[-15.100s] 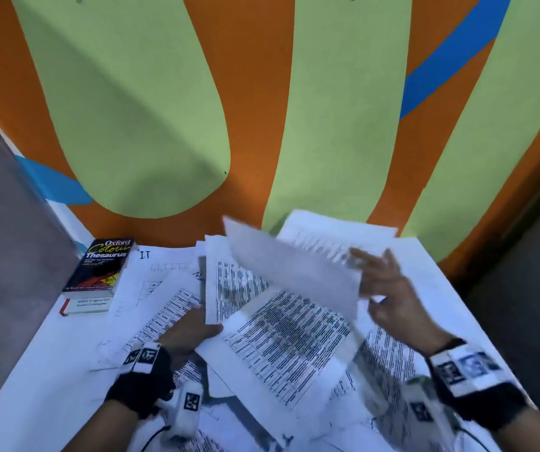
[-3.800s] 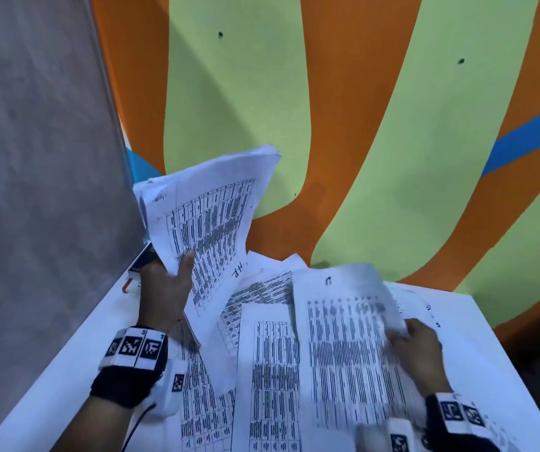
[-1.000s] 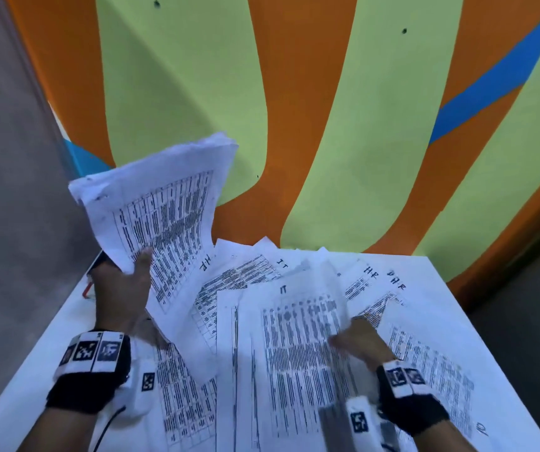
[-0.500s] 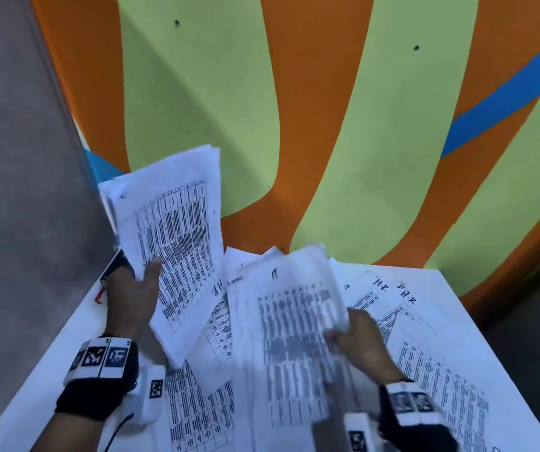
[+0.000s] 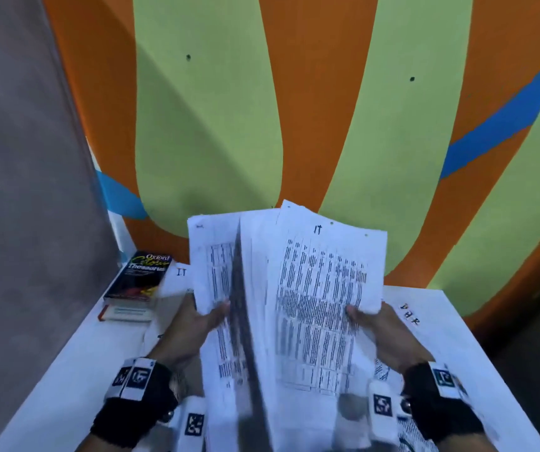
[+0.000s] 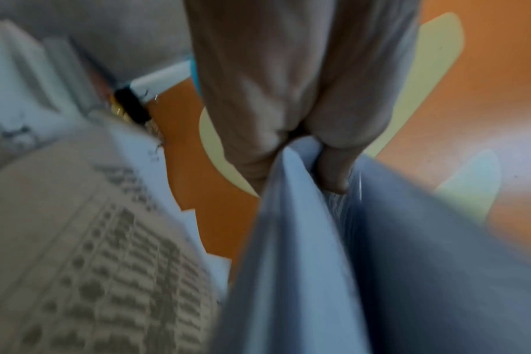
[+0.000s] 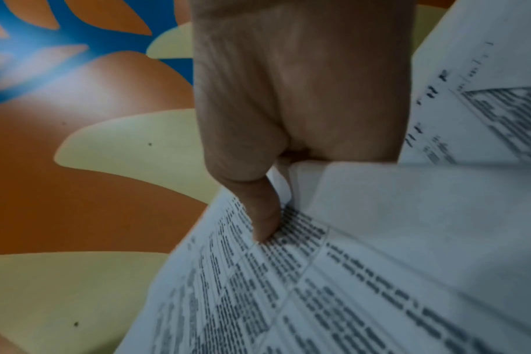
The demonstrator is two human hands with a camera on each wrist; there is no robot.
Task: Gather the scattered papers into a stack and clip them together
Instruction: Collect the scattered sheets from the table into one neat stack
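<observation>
Two bundles of printed sheets are held up side by side over the white table (image 5: 66, 380), nearly meeting in the middle. My left hand (image 5: 197, 324) grips the left bundle (image 5: 216, 272) at its left edge, thumb on the front; in the left wrist view that hand (image 6: 291, 134) pinches the paper fold (image 6: 288, 215). My right hand (image 5: 379, 331) holds the right bundle (image 5: 324, 288), marked "IT", at its right edge; in the right wrist view its thumb (image 7: 264, 215) presses on the printed sheet (image 7: 319, 287). More sheets (image 5: 405, 311) lie flat on the table. No clip is in view.
A black Oxford thesaurus (image 5: 138, 282) lies at the table's back left corner beside a grey partition (image 5: 27, 190). An orange, green and blue wall (image 5: 294, 125) rises right behind the table. The table's right edge drops off to a dark floor (image 5: 529, 353).
My left hand has swung its bundle rightward and my right hand has lifted its sheets up, bringing the two bundles together in front of me. The camera view tilted, uncovering the thesaurus.
</observation>
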